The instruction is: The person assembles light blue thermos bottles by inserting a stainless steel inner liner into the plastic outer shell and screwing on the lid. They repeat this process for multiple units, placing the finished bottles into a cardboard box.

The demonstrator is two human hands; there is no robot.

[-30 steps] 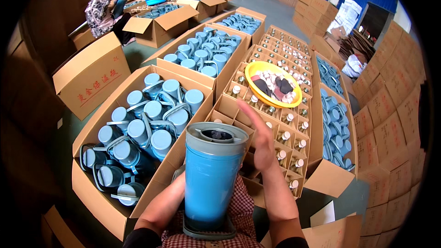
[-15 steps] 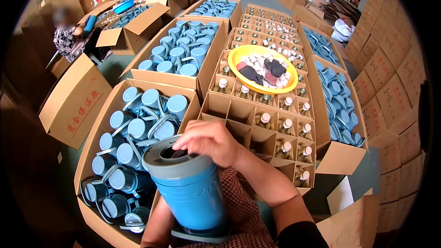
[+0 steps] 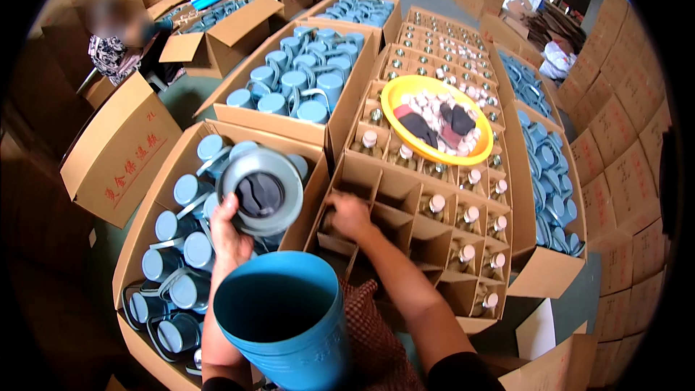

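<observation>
My left hand (image 3: 229, 230) grips a grey-blue thermos collar (image 3: 287, 210) by its near-left side. The collar is tilted toward me, with a black piece (image 3: 261, 196) in its centre. Below it, an open blue thermos casing (image 3: 308, 351) stands upright against my lap, its dark inside showing. My right hand (image 3: 349, 216) reaches down into a near-left cell of the divided cardboard box (image 3: 427, 310). Its fingers are curled, and their tips, with anything in them, are hidden in the cell. Glass bottles with pale caps (image 3: 468, 216) stand in cells to its right.
A yellow basin (image 3: 387, 112) of pale caps and dark cloths rests atop the farther bottles. Cartons of blue casings (image 3: 295, 81) stand at left, and one of blue parts (image 3: 552, 174) at right. Stacked cartons (image 3: 604, 159) line the right. A person (image 3: 112, 54) sits far left.
The collar has come off the casing and is now in my left hand. My right hand has moved from the collar into the divided box. The view has shifted slightly.
</observation>
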